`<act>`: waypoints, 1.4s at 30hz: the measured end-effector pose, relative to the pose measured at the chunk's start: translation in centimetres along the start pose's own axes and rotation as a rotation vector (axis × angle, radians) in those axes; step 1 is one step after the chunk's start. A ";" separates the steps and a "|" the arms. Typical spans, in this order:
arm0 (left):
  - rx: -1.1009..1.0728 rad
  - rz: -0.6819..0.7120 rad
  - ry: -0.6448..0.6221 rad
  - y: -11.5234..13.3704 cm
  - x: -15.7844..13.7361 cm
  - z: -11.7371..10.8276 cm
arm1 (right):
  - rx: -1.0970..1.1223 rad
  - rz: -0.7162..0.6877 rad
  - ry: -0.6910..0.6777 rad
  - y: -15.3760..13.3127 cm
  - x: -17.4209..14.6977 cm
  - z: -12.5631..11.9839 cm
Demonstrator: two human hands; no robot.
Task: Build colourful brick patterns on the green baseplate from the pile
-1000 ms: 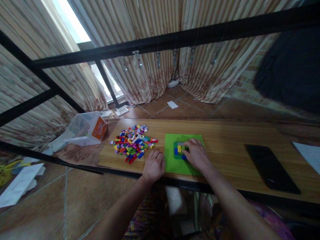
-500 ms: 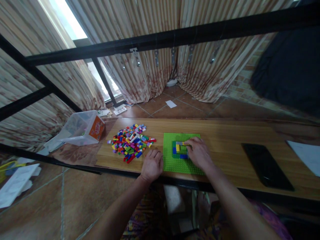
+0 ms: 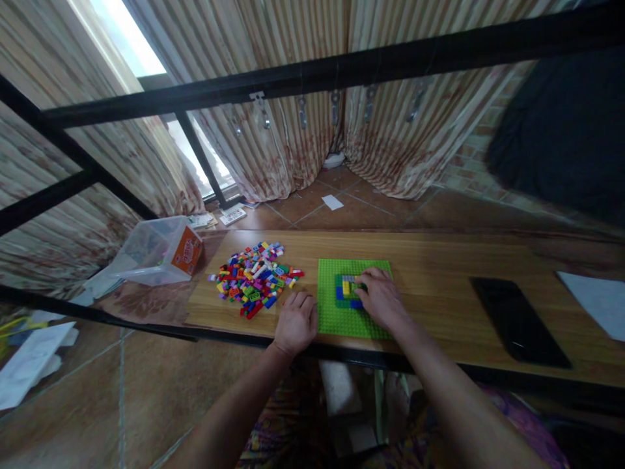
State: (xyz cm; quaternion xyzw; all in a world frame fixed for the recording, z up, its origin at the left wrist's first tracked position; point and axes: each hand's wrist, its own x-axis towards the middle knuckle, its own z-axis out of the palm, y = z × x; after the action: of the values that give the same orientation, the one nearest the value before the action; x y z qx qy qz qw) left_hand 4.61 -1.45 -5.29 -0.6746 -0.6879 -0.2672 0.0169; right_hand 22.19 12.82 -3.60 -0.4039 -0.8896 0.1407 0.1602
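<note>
Sitting on the green, studded, square plastic baseplate (image 3: 332, 320) is a low multicoloured plastic brick build (image 3: 346, 290). Right hand (image 3: 382, 296) bends over its right side; can't tell whether that grip pinches anything. Left hand (image 3: 296, 322) rests palm-down on brown wood-grain table (image 3: 434, 277) between baseplate and multicoloured plastic brick pile (image 3: 256, 277); underside hidden, can't tell its grip.

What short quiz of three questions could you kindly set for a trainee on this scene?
1. Which hand is at the bricks on the baseplate?
2. True or false: the loose pile lies between the tub and the baseplate.
3. Where is the black slab?
A) In the tub
B) Right of the baseplate
C) On the loose pile

Key:
1. The right hand
2. True
3. B
</note>
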 end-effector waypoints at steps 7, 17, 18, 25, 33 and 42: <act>-0.007 0.002 0.002 -0.1 0.0 0.1 | 0.034 -0.032 0.043 0.0 0.1 0.4; -0.006 -0.007 -0.007 0.0 0.0 0.0 | 0.042 -0.024 0.050 -0.3 0.1 0.6; -0.008 -0.006 -0.006 0.0 0.0 0.0 | 0.039 -0.026 0.048 -0.4 0.1 0.5; 0.000 -0.008 -0.004 0.0 0.0 0.0 | -0.034 0.006 0.044 -0.9 0.0 0.0; 0.010 -0.003 -0.010 0.1 0.0 0.0 | -0.116 0.016 0.016 -1.2 0.0 0.1; -0.002 -0.006 -0.019 0.1 0.0 0.0 | -0.056 -0.020 -0.009 -0.9 -0.2 0.1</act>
State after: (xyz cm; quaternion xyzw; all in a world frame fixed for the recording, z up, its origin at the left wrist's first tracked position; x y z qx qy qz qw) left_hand 4.67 -1.40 -5.27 -0.6751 -0.6898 -0.2615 0.0087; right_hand 21.60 12.09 -3.39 -0.3984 -0.8980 0.1160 0.1463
